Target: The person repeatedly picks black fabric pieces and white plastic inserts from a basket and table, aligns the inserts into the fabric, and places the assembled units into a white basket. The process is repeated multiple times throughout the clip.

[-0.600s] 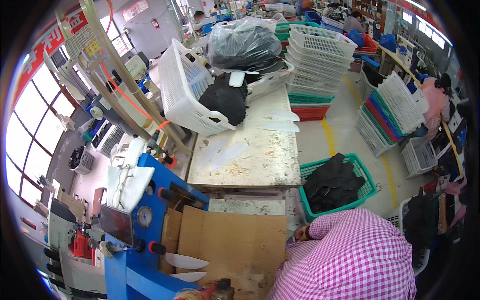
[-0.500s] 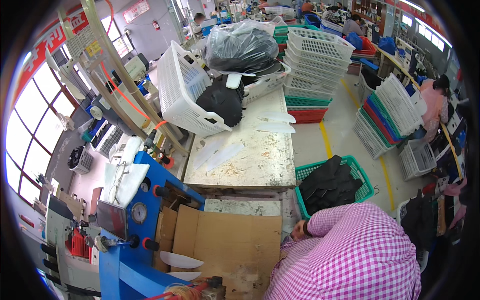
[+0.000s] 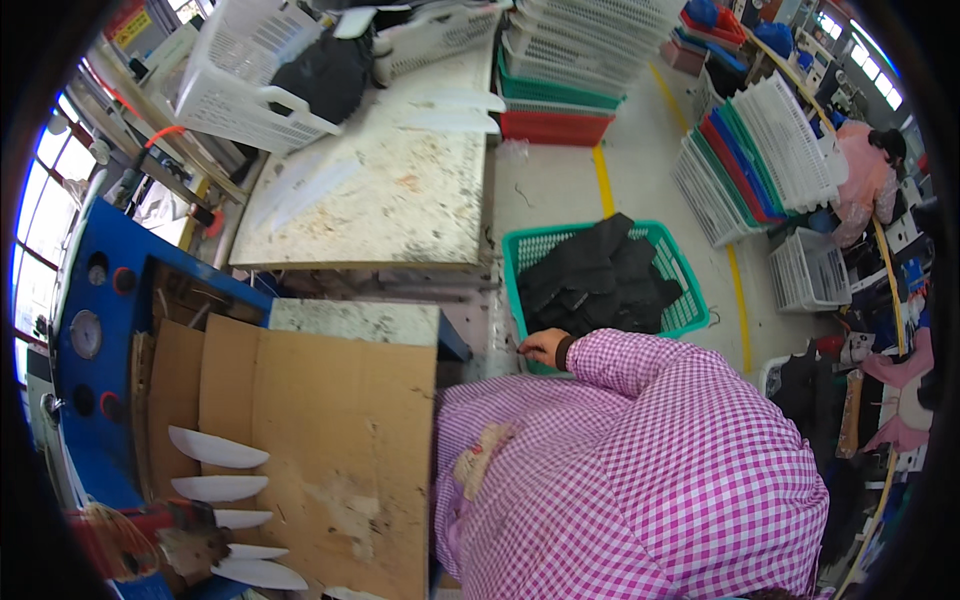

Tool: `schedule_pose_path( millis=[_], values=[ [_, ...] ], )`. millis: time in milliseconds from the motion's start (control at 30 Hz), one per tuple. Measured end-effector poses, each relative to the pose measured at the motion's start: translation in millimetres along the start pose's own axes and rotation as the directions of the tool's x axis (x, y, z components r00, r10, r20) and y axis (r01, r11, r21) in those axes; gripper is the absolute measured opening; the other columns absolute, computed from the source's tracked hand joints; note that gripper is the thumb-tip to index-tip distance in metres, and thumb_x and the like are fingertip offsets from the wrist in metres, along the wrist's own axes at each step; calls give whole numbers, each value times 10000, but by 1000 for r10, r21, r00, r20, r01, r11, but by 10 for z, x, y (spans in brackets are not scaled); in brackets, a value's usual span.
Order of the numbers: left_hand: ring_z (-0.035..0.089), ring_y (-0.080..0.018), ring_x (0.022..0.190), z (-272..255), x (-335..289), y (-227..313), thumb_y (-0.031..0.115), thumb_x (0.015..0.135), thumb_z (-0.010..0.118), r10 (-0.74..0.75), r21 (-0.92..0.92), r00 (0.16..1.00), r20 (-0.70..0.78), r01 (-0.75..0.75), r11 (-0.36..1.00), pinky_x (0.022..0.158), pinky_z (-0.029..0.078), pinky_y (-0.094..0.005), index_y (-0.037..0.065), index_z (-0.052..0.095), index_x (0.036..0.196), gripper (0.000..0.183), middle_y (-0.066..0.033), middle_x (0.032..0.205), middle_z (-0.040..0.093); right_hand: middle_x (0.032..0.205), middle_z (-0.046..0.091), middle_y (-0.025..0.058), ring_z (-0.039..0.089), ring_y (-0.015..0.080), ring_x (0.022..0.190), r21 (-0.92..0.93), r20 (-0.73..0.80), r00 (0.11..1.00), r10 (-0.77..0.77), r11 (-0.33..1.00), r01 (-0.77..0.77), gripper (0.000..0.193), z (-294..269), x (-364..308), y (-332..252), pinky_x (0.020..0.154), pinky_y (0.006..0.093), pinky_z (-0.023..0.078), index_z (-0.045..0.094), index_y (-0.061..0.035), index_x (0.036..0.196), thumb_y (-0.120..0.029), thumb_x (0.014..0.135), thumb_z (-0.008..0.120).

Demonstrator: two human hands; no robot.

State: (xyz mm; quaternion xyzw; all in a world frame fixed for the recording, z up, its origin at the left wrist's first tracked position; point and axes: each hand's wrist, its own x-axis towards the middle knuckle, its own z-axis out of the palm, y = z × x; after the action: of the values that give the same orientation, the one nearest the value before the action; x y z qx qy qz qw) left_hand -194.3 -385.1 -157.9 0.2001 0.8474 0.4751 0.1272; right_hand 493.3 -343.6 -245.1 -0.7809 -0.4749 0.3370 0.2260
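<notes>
My right hand point(image 3: 545, 348) comes out of a pink-and-white checked sleeve point(image 3: 625, 362) with a dark brown cuff. It is over the near left corner of a green plastic basket point(image 3: 690, 290), its fingers pointing left. They are small and partly hidden, so whether they grip the rim cannot be told. Dark fabric-like pieces point(image 3: 600, 275) lie heaped in the basket. My left hand is out of view. Left of my body, several white pointed, blade-shaped pieces point(image 3: 220, 488) lie in a column along a brown cardboard sheet point(image 3: 330, 430).
A blue machine frame point(image 3: 140, 250) with gauges and knobs stands at the left. Beyond the cardboard, a worn table point(image 3: 400, 200) bears white pieces and a white basket point(image 3: 225, 95). Stacked baskets point(image 3: 560, 125) stand beyond the green one; a person point(image 3: 860, 175) is at far right.
The view has shifted rightward and downward. My right hand has moved from beside the green basket to its near left corner. More white pieces on the cardboard have come into view.
</notes>
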Motion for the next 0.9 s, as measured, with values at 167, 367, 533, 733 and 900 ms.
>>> schedule_pose_path(
  millis=[167, 367, 533, 733, 900],
  values=[
    [646, -316, 603, -293, 50, 412, 111, 810, 619, 277, -114, 958, -78, -285, 952, 507, 566, -379, -24, 608, 987, 223, -248, 777, 634, 921, 670, 102, 651, 256, 865, 134, -248, 968, 36, 991, -2, 207, -195, -260, 617, 764, 344, 507, 625, -88, 1031, -151, 838, 588],
    [634, -264, 786, 380, -499, 1222, 195, 863, 553, 354, -125, 884, 307, -331, 935, 622, 539, -342, -13, 514, 1138, 347, -195, 954, 621, 850, 670, 125, 655, 222, 766, 81, -434, 828, 355, 931, -357, 228, -393, -452, 1650, 696, 334, 515, 616, -47, 1003, -136, 794, 628],
    [620, -197, 790, 699, -781, 1266, 139, 890, 531, 329, -124, 802, 498, -310, 943, 647, 503, -282, -10, 479, 1206, 353, -149, 994, 615, 832, 670, 119, 643, 172, 707, 398, -192, 950, 245, 904, -153, 211, -247, -295, 1337, 684, 312, 519, 628, -32, 1003, -126, 814, 632],
    [621, -181, 826, 413, -769, 849, 40, 867, 546, 306, -28, 794, 525, -343, 939, 732, 506, -284, -45, 543, 1114, 261, -123, 956, 629, 781, 664, 66, 624, 132, 685, 388, -305, 901, -310, 823, 415, 150, -698, 93, -120, 641, 269, 497, 631, -11, 970, -109, 859, 604],
    [620, -158, 819, 153, -779, 572, 44, 872, 557, 220, -44, 873, 435, -224, 974, 747, 504, -281, -56, 566, 1081, 232, -125, 947, 645, 754, 652, 57, 601, 105, 652, 417, -134, 843, -521, 742, 524, 167, -732, 176, -1260, 607, 238, 480, 611, 16, 1006, -81, 872, 586]
  ],
)
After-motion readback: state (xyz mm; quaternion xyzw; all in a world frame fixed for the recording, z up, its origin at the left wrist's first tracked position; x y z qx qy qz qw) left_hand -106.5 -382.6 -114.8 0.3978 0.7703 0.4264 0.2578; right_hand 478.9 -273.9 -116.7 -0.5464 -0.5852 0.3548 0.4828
